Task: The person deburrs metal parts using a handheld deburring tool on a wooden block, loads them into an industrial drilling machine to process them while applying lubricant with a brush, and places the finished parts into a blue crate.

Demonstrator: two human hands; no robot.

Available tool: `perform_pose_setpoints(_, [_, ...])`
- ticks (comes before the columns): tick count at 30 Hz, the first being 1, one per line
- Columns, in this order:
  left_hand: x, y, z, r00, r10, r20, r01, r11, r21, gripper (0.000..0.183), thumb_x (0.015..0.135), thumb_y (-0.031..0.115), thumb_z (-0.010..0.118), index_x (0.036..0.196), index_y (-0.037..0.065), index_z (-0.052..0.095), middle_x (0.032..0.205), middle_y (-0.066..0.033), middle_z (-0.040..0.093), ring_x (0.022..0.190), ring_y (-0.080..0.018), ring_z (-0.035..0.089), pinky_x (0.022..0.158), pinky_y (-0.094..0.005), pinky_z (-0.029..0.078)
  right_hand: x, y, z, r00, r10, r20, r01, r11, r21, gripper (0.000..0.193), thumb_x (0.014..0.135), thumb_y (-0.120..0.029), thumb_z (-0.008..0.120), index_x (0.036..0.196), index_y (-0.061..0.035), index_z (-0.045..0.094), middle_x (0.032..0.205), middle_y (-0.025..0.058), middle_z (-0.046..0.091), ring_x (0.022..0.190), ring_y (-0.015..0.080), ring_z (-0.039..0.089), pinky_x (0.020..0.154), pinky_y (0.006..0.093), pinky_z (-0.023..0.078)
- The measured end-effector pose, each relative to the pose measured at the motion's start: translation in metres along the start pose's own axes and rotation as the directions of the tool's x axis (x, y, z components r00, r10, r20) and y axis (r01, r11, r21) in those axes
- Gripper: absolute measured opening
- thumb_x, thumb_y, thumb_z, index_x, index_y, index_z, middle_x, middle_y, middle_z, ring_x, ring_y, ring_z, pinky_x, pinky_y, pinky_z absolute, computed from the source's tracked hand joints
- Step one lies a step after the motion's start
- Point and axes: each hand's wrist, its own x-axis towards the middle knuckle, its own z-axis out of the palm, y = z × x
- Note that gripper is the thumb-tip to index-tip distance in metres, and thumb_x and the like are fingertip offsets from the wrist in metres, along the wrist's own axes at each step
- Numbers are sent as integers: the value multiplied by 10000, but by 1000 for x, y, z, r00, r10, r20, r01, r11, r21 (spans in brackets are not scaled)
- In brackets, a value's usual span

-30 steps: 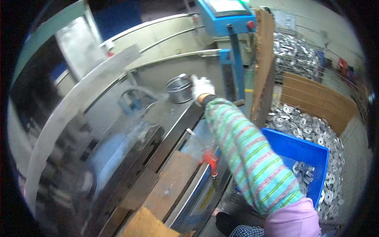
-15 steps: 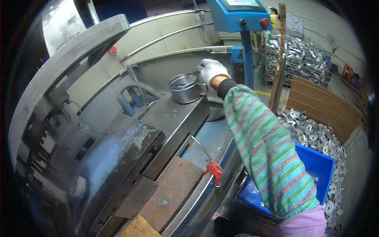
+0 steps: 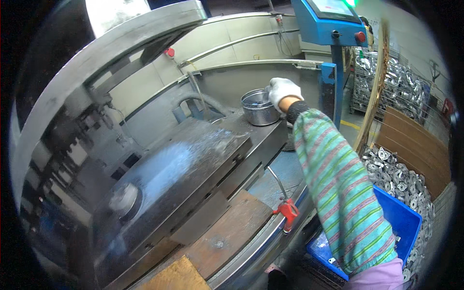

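Where the metal pot point(image 3: 261, 115) stands: upright on a dark steel machine bed point(image 3: 268, 141), close to the bed's far right corner, its round mouth upward.
Metal slab point(image 3: 205, 153): left of the pot and nearer the person, flecked with pale specks and showing a bluish sheen; a round metal fitting point(image 3: 124, 198) sits toward its near left part.
Back wall point(image 3: 232, 41): cream panels behind the pot, crossed by a rail.
Control box point(image 3: 319, 26): blue, with a lit screen and a red button point(image 3: 360, 37), above and right of the pot.
Red-gripped gun point(image 3: 288, 211): nearer than the pot, its bent metal tube pointing up toward it, beside a rusty brown board point(image 3: 232, 217).
Blue bin point(image 3: 403, 212): right of the pot and nearer, beside a heap of grey metal parts point(image 3: 403, 176).
Right hand point(image 3: 285, 91): white-gloved, at the pot's right rim, knuckles up, wrist bent, fingers curled close together; whether they pinch the rim cannot be told.
Striped sleeve point(image 3: 343, 193): slants from the lower right up to the pot.
Hard to see: fingertips are hidden by the glove's back; the sleeve covers part of the bin; the pot's contents are unclear; the left hand is out of view, its fingers unknown.
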Motion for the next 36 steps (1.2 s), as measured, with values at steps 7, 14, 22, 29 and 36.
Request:
perform_pose_setpoints(7, [-2,-1,19,983,43,-178,-47,999,-19,497,938,545,424,859,84,593,778,-56,578,722,-249,545,701,-389,475,-23,0,-13,997,-10,83,-6,981,196,327,883,-341,540,1035,-82,670,1054,187,649,1013,349,613,885,411,473])
perform_pose_setpoints(14, [3,-11,13,921,211,-327,-161,972,173,517,929,603,416,830,110,534,705,-34,546,611,-167,543,572,-307,490,-72,-54,-34,952,-289,-103,288,730,620,226,894,-224,585,983,-41,682,839,122,682,743,224,631,708,327,489])
perform_pose_setpoints(22, [2,-8,8,950,174,-260,-150,983,107,529,933,587,424,926,75,557,760,-63,580,657,-214,580,600,-336,499,-123,-201,-20,911,-389,141,-33,271,962,266,884,-214,651,1063,-16,659,709,49,633,584,106,555,523,255,451])
perform_pose_setpoints(29, [-1,-10,6,919,208,-334,-149,970,194,627,939,585,413,1070,-12,552,820,-90,588,714,-222,590,640,-346,509,-173,-167,-33,912,-394,111,24,323,946,245,908,-206,615,1031,2,654,714,40,629,578,92,561,522,233,466])
perform_pose_setpoints(36, [-2,-7,11,918,208,-337,-141,967,210,648,943,586,393,1127,-19,536,873,-116,599,718,-239,615,585,-343,522,-178,-249,17,915,-348,205,-80,342,936,297,864,-229,662,994,37,661,688,65,639,550,128,558,516,278,451])
